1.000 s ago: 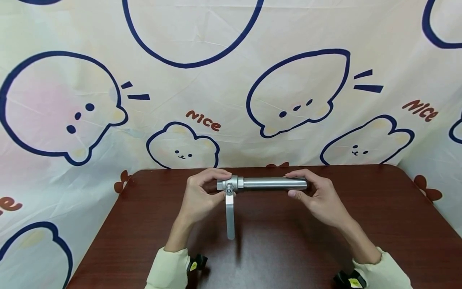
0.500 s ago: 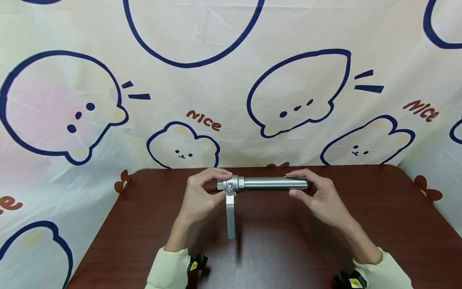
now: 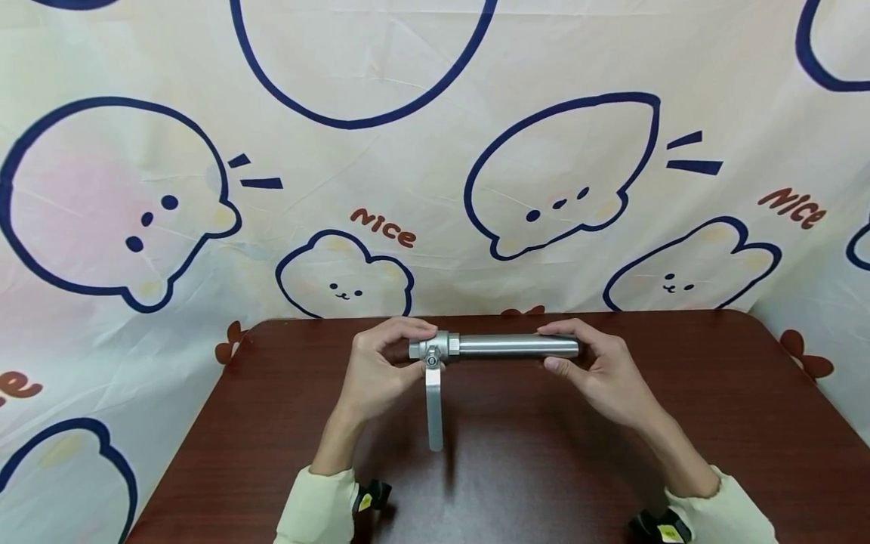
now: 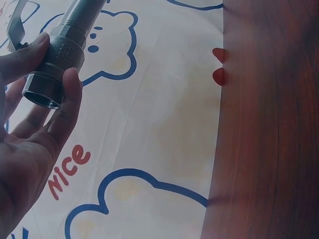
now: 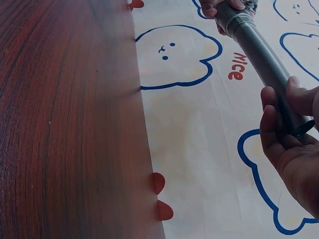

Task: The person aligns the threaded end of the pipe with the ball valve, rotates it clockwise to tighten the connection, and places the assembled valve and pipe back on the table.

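A silver ball valve (image 3: pixel 440 345) is joined to a straight metal pipe (image 3: pixel 506 346), and both are held level above the table. My left hand (image 3: pixel 377 370) pinches the valve body between thumb and fingers. The valve's lever handle (image 3: pixel 433 412) points down toward me. At the pipe's far right end, my right hand (image 3: pixel 601 370) grips it with thumb below and fingers above. In the left wrist view the open threaded end of the valve (image 4: pixel 44 90) faces the camera. The pipe's open end (image 5: pixel 303 127) shows in the right wrist view.
Under the hands lies a dark brown wooden table (image 3: pixel 530 468). A pale cloth (image 3: pixel 435 174) with blue-outlined cartoon shapes and red lettering hangs behind and beside it. Black straps with yellow marks (image 3: pixel 370 496) sit at both wrists by the light sleeves.
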